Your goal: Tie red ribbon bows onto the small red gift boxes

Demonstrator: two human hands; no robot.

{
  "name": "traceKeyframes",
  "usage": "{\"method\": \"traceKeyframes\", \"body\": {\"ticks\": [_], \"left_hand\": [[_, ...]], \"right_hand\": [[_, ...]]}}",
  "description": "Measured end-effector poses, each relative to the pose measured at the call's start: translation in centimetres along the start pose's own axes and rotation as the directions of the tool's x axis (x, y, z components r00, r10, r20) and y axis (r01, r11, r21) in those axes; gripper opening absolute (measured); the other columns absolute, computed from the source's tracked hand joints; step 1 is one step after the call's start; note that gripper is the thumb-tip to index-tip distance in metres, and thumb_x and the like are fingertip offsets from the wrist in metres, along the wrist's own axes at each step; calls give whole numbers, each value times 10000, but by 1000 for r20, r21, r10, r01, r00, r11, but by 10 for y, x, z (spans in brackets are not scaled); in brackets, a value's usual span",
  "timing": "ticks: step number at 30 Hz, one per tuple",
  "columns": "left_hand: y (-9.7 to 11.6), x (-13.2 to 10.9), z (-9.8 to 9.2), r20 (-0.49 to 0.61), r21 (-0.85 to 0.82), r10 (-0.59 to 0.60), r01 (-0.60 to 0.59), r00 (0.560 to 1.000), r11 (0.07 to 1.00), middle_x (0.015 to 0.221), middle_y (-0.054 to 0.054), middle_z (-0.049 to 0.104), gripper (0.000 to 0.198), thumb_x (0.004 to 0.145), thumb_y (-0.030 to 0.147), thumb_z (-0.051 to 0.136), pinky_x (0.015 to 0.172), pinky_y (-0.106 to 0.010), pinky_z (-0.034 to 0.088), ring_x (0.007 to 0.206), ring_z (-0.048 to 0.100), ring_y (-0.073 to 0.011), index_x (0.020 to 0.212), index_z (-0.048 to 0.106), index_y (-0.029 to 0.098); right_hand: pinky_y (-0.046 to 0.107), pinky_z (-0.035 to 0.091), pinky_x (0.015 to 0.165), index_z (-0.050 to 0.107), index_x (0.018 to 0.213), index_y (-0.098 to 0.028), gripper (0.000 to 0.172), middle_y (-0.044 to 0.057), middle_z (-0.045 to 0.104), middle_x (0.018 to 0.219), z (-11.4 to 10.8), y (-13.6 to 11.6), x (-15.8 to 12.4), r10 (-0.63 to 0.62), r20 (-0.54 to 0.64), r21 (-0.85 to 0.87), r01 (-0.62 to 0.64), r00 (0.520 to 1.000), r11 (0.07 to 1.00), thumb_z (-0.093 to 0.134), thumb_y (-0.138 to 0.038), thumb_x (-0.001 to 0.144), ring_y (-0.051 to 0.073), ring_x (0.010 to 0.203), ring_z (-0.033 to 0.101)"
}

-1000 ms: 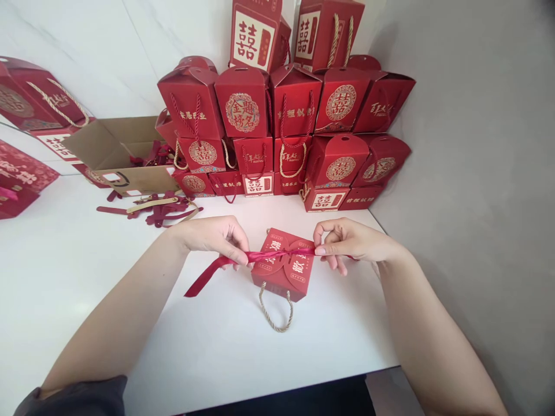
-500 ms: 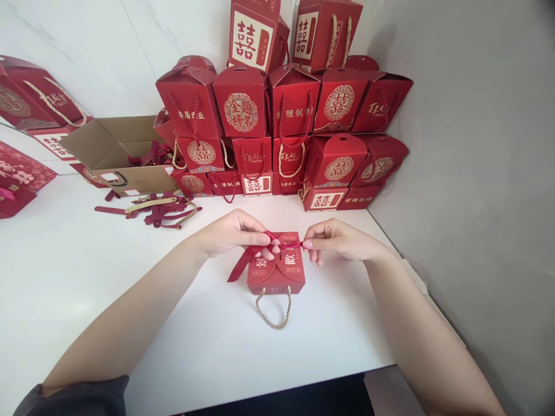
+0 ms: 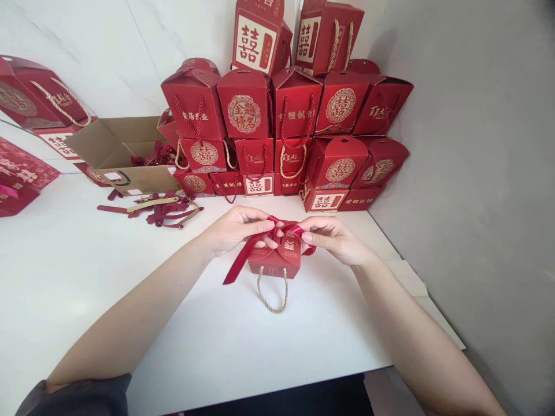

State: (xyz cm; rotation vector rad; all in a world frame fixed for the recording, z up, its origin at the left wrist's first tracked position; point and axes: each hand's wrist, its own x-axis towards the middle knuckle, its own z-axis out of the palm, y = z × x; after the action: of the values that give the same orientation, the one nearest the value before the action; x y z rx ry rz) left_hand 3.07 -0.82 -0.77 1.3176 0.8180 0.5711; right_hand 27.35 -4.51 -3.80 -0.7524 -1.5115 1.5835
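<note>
A small red gift box (image 3: pixel 274 267) with gold characters sits on the white table, its twisted cord handle (image 3: pixel 274 311) lying toward me. Over its top, my left hand (image 3: pixel 243 231) pinches a red satin ribbon (image 3: pixel 243 264), and one end of it hangs down to the left. My right hand (image 3: pixel 332 238) is closed on the same ribbon at the box's right side, where a loop shows at the fingertips. The ribbon's crossing between the two hands is partly hidden by my fingers.
Stacked red gift boxes (image 3: pixel 299 110) line the back wall. An open cardboard carton (image 3: pixel 147 180) holds red pieces, and several strap-like handles (image 3: pixel 162 211) lie before it. More red boxes (image 3: pixel 39 92) stand at far left. A grey wall (image 3: pixel 477 173) bounds the right.
My right hand has drawn in more ribbon, and a loop now shows at its fingers. The ribbon's left end hangs longer. The gift box sits slightly higher in the picture.
</note>
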Motion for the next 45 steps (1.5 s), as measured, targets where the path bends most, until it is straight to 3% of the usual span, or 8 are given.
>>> {"method": "traceKeyframes", "body": {"ticks": [6, 11, 18, 25, 32, 36, 41, 45], "left_hand": [[1, 1, -6, 43, 51, -14, 12, 999, 999, 746, -80, 744, 210, 793, 314, 743, 661, -230, 587, 622, 692, -120, 865, 750, 117], [4, -2, -4, 102, 145, -69, 54, 992, 988, 878, -93, 760, 276, 747, 268, 776, 745, -278, 595, 732, 722, -162, 992, 749, 143], [8, -5, 5, 140, 308, -15, -29, 990, 951, 862, -88, 754, 317, 738, 296, 772, 752, -287, 568, 778, 708, -180, 1010, 736, 139], [12, -8, 10, 129, 427, 34, -86, 991, 900, 780, -62, 729, 260, 826, 380, 679, 673, -265, 523, 712, 663, -153, 840, 738, 127], [12, -10, 16, 61, 425, 100, -116, 993, 898, 820, -52, 746, 224, 876, 342, 624, 750, -274, 534, 765, 683, -153, 902, 738, 151], [8, -11, 17, 20, 346, 91, -93, 996, 934, 803, -39, 737, 179, 832, 316, 683, 742, -281, 553, 764, 704, -158, 902, 663, 152], [10, -10, 13, 25, 253, 67, -71, 997, 965, 746, -4, 696, 233, 845, 325, 669, 663, -281, 547, 727, 719, -179, 829, 497, 169], [11, -7, 9, 50, 232, 60, -70, 997, 970, 769, -2, 673, 248, 838, 308, 675, 686, -278, 535, 736, 711, -166, 817, 475, 164]], "right_hand": [[253, 414, 534, 730, 967, -221, 195, -22, 600, 643, 0, 5, 3, 15, 14, 72, -16, 1000, 997, 705, -349, 822, 108, 582, 511], [244, 397, 512, 735, 985, -225, 200, -18, 607, 648, 6, 7, 4, -5, -2, 52, 5, 1000, 999, 710, -337, 821, 107, 581, 509], [302, 473, 715, 737, 1037, -253, 211, 38, 689, 912, 28, -4, 6, -170, -50, -336, 143, 984, 931, 572, -317, 921, 157, 794, 604], [334, 439, 796, 686, 1001, -243, 174, -1, 667, 766, 43, -2, 9, -322, -57, -651, 210, 945, 730, 557, -175, 906, 146, 703, 571], [365, 431, 952, 641, 1006, -221, 143, 63, 610, 1046, 37, 5, 11, -377, -207, -610, 182, 903, 771, 609, -309, 899, 203, 1035, 571], [334, 461, 893, 670, 856, -210, 168, 54, 635, 955, 41, 9, 14, -341, -231, -527, 177, 911, 831, 562, -313, 933, 182, 934, 609], [318, 469, 849, 664, 852, -204, 179, 43, 659, 906, 39, 10, 12, -400, -314, -514, 200, 861, 834, 561, -326, 935, 176, 885, 619], [300, 486, 810, 654, 902, -211, 151, 26, 678, 899, 40, 11, 9, -341, -278, -460, 187, 898, 868, 581, -342, 921, 165, 850, 626]]}}
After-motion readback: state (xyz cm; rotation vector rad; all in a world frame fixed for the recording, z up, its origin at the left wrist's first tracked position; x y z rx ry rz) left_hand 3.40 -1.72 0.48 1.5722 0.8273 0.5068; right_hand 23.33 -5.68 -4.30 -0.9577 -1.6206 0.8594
